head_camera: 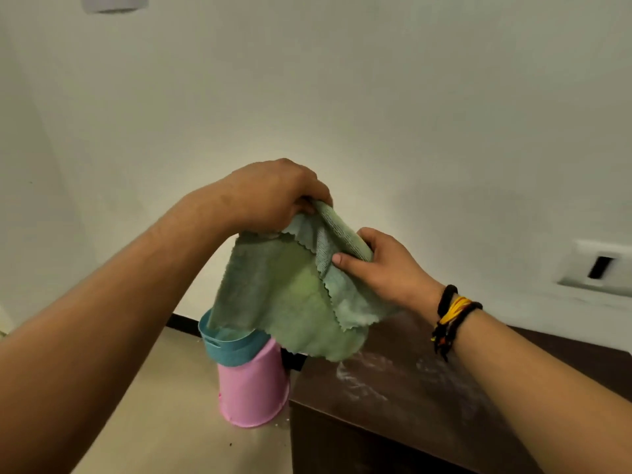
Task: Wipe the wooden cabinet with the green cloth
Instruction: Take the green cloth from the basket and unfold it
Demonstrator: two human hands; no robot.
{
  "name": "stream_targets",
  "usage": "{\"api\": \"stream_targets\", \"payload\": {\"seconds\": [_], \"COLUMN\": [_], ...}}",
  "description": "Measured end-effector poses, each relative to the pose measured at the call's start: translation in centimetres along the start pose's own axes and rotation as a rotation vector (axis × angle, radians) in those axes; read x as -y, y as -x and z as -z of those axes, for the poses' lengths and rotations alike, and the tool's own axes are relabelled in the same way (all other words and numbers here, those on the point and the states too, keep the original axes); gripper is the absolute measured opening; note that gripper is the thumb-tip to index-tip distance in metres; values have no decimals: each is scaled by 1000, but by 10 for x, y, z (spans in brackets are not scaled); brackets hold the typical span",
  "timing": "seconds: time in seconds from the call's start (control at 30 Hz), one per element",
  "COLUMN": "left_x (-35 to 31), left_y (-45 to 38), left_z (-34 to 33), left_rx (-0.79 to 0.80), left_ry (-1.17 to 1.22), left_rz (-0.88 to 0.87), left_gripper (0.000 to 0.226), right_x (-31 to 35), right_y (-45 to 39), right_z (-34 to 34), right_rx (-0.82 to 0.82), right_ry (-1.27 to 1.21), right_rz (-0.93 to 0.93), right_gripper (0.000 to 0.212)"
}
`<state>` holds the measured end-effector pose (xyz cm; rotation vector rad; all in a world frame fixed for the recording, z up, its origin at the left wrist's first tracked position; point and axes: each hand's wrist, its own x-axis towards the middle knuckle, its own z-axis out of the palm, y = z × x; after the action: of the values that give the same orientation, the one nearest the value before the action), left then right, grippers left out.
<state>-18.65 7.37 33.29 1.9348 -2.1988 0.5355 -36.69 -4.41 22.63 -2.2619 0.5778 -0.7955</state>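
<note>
Both hands hold the soft green cloth with wavy edges (290, 295) up in the air, above the left end of the dark brown wooden cabinet (403, 398). The left hand (273, 196) is closed tight around the top of the cloth. The right hand (386, 268) pinches its folded edge between thumb and fingers. White dusty smears (362, 374) lie on the cabinet top. A pink plastic bucket with a blue rim (251, 388) stands on the floor by the cabinet's left side.

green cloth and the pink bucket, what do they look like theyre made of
Green cloth: likely microfibre; fuzzy matte nap, zigzag-cut edges, drapes limply. Pink bucket: probably plastic; smooth, even colour with a dull sheen, teal band at the rim.
</note>
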Motion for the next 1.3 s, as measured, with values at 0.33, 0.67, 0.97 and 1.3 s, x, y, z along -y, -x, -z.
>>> {"api": "stream_targets", "payload": {"seconds": [0.33, 0.67, 0.97, 1.3], "left_x": [-122, -231, -144, -116], "left_y": [-38, -16, -10, -9], "left_z": [-27, -116, -132, -160], "left_rx": [-69, -167, -289, -47], "left_ry": [-154, 187, 1005, 1091], "left_rz": [104, 218, 349, 397], "left_gripper": [14, 40, 56, 11], "right_x": [-27, -68, -70, -92], "right_y": [56, 70, 68, 39], "right_z": [69, 86, 121, 111], "right_rx": [38, -116, 255, 247], "right_ry": [94, -919, -255, -90], "right_rz": [-412, -580, -183, -72], "right_gripper": [32, 30, 26, 26]}}
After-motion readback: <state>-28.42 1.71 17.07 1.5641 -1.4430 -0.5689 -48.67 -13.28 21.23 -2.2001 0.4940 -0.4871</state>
